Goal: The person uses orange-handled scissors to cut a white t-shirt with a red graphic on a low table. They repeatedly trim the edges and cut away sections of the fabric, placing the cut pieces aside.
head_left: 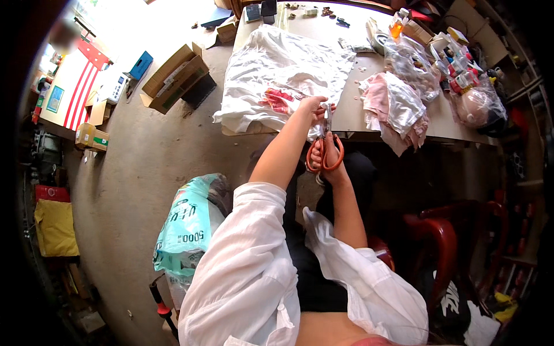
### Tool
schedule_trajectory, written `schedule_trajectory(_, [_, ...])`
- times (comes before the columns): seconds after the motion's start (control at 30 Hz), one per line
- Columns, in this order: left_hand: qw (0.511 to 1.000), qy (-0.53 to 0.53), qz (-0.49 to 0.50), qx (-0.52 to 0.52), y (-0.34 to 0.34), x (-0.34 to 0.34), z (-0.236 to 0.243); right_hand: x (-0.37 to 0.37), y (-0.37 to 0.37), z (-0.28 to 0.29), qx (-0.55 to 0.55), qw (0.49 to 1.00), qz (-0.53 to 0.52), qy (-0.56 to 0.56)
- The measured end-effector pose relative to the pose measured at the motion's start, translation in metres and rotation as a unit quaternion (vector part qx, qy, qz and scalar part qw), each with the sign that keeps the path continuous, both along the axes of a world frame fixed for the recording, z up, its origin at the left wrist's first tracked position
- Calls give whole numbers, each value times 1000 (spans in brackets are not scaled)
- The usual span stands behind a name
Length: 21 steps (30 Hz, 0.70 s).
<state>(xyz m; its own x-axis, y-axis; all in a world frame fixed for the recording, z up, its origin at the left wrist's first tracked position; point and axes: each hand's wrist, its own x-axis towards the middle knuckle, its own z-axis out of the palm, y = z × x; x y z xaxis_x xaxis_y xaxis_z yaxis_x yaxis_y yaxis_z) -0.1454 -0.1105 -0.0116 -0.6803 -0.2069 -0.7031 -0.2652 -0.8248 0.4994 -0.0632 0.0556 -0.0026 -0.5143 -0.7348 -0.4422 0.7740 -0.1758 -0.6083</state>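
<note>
A large white cloth (277, 57) lies rumpled over the table, with a red printed patch (279, 100) near its front edge. My left hand (314, 107) is closed on the cloth's near edge at that patch. Just below it, my right hand (330, 154) grips a pair of scissors (340, 151) by their orange-red loop handles. The metal blades point away from me, up beside my left fingers. Whether the blades have cloth between them is too small to tell.
To the right on the table (346, 106) sit a pile of pink and white cloths (392, 106) and plastic bags (410, 63) of items. An opened cardboard box (176, 78) stands left of the table. A teal bag (186, 225) is by my left side; a dark red chair (441, 242) is at right.
</note>
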Motion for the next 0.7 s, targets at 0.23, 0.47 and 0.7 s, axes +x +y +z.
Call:
schedule_trajectory(0.23, [997,-4,-43,-63,5,14,-14,-1,2,0,-24,1000,-4,5])
schedule_trajectory(0.47, [988,-21,-88,-127,8,23,-2,-2,5,4,-51,999,9,-2])
schedule_trajectory(0.7, [974,13,-178,-139,0,35,5,-5,6,0,-45,998,7,48])
